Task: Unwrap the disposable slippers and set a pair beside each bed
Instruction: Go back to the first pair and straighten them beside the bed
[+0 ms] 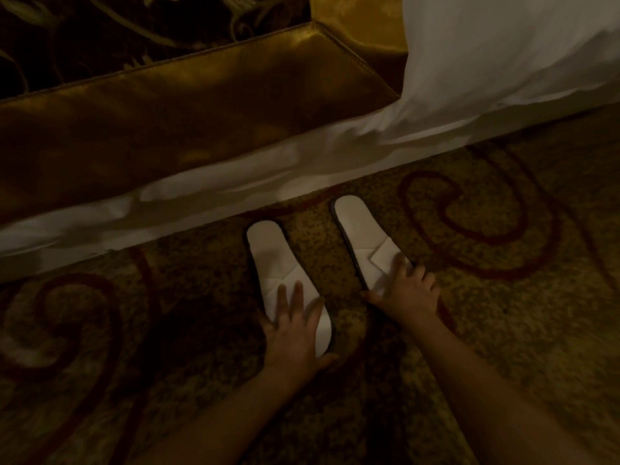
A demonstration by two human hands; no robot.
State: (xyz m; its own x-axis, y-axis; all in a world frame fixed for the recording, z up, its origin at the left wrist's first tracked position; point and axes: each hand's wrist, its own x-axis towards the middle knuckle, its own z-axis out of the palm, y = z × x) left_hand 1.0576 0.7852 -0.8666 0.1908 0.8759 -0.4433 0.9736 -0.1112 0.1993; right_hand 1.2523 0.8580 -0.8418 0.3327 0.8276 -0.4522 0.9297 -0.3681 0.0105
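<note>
Two white disposable slippers lie flat on the patterned carpet, side by side, close to the bed's edge. My left hand (pixel 295 327) rests on the near end of the left slipper (pixel 271 260), fingers spread across its strap. On the near end of the right slipper (pixel 359 229) lies my right hand (pixel 407 292), fingers spread over the folded strap. Both slippers have dark rims and point toward the bed. No wrapper is in view.
The bed (pixel 335 162) runs diagonally across the upper frame, with white sheets hanging to the floor and a gold satin runner (pixel 188 105) over them. Brown carpet with red swirls (pixel 469 213) fills the floor around the slippers.
</note>
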